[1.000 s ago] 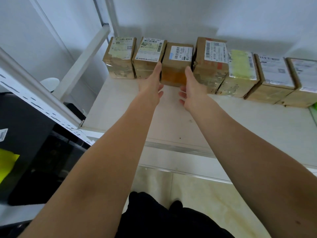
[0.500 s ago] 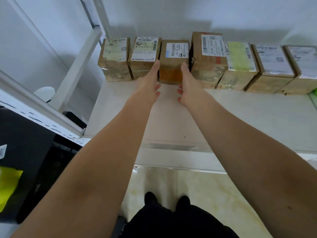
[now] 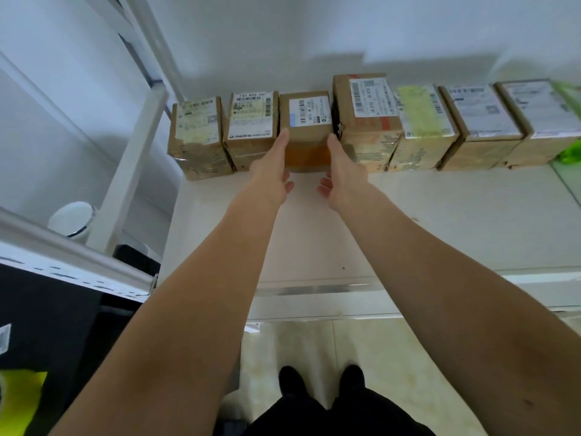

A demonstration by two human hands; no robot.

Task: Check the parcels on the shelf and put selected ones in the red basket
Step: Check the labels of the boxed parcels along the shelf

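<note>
Stage: early, picking | left hand [image 3: 271, 170] and right hand [image 3: 343, 171] pressed flat on either side of third cardboard parcel [image 3: 305, 131], in the row at the back of the shelf [image 3: 408, 221] | red basket unseen; nothing visibly placed yet

Both hands are reaching to a small brown parcel on the shelf.

At 12 o'clock, the left hand [image 3: 271, 171] and right hand [image 3: 343, 174] are flanking the small parcel [image 3: 305, 133], fingers lying along its two sides; whether they are squeezing it is unclear. It is sitting third from the left in a touching row of parcels along the white shelf [image 3: 408, 221], with a taller parcel [image 3: 366, 121] at its right.
</note>
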